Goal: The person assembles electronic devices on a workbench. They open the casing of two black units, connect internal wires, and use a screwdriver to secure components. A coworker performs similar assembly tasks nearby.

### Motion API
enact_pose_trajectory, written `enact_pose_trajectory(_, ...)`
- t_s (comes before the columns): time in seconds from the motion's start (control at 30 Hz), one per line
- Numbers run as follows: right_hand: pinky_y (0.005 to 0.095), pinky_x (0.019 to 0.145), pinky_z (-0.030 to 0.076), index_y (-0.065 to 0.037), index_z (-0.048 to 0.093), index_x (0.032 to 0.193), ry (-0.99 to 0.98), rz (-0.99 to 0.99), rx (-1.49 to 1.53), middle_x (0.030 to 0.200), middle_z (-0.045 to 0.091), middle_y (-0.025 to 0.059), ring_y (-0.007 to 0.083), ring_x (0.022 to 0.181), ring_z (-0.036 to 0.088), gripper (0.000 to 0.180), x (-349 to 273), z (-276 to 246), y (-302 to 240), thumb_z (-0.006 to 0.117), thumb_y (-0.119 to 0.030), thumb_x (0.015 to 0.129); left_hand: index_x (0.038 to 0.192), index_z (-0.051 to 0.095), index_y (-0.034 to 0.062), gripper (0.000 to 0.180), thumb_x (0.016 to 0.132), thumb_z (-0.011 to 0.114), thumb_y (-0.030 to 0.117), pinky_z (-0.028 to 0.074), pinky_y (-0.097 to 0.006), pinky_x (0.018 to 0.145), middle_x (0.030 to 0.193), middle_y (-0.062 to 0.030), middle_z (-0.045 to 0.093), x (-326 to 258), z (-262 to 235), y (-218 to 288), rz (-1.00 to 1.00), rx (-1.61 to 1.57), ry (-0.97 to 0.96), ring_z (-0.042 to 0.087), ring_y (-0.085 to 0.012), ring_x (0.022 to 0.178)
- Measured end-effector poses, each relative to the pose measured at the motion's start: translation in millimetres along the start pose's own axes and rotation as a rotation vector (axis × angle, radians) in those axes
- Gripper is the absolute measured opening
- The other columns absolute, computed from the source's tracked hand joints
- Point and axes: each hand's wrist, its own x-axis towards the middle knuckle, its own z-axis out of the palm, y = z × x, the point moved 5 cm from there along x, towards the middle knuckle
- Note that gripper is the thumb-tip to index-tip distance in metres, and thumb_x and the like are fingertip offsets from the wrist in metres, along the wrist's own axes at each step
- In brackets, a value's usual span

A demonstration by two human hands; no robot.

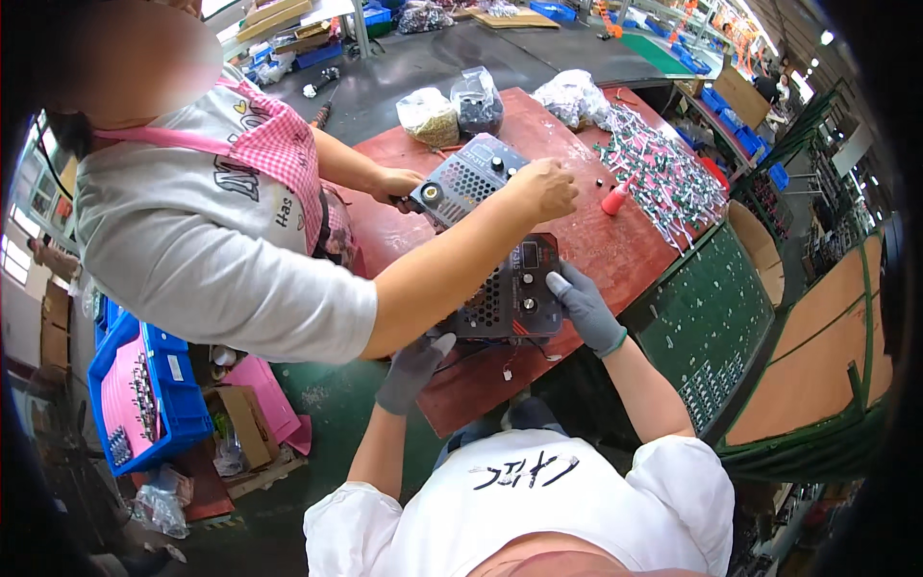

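Note:
Both of my hands wear grey gloves. Between them I hold a dark control panel (536, 298) with knobs, a small display window and a grid of holes, tilted over the table's near edge. My left hand (415, 373) grips its lower left side, partly behind the co-worker's forearm. My right hand (588, 310) holds the right edge, thumb on the face. Thin wires with a white connector (508, 375) hang below it. Just beyond, a co-worker's hand (392, 186) steadies a similar grey panel (468, 175), while their other hand (546, 188) is above the table at its right.
The red table (625, 245) bears a pink-red bottle (617, 198), a pile of wired parts (663, 173) and bags of small parts (429, 117). The co-worker's arm (442, 274) crosses in front of me from the left. A blue crate (192, 409) stands at lower left.

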Motion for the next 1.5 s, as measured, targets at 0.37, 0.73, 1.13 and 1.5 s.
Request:
enact_pose_trajectory(0.37,0.0258,0.082,0.051,0.005,0.054,0.13,-0.276,0.138,-0.148,0.111,0.065,0.005,0.0091,0.095,0.061,0.039,42.6,-18.9,-42.1,0.052,-0.018,0.099,0.15,0.026,0.0024,0.078,0.085,0.069,0.01,0.042,-0.035,0.104,0.14,-0.0142,0.039,-70.1,53.2,47.4,0.036,-0.346,-0.136,0.046,-0.0259,0.129)
enact_pose_trajectory(0.73,0.0252,0.082,0.052,0.002,0.059,0.127,-0.571,0.127,-0.414,0.108,0.067,0.003,0.0088,0.093,0.063,0.039,93.2,-59.3,-47.3,0.059,-0.023,0.097,0.125,0.056,0.0011,0.039,0.089,0.063,0.015,0.046,-0.034,0.092,0.116,-0.0131,0.061,-4.4,49.6,108.9,0.418,0.178,0.337,0.06,-0.0234,0.103)
enact_pose_trajectory(1.13,0.0261,0.08,0.051,0.0,0.063,0.122,-0.539,0.122,-0.486,0.099,0.068,0.0019,0.0086,0.088,0.061,0.038,120.4,-85.2,-34.6,0.06,-0.027,0.096,0.138,0.042,0.0003,0.055,0.094,0.062,0.026,0.046,-0.032,0.095,0.121,-0.0148,0.061,44.7,130.5,53.9,0.053,-0.368,0.149,0.059,-0.0197,0.111)
enact_pose_trajectory(1.5,0.0252,0.083,0.049,0.001,0.065,0.113,-0.49,0.074,-0.597,0.1,0.068,0.0026,0.0086,0.092,0.06,0.029,109.0,-96.1,-29.7,0.06,-0.02,0.095,0.127,0.052,0.0,0.036,0.099,0.052,0.022,0.046,-0.028,0.088,0.109,-0.0058,0.062,48.7,152.2,51.4,0.012,-0.516,0.094,0.055,-0.0103,0.099)
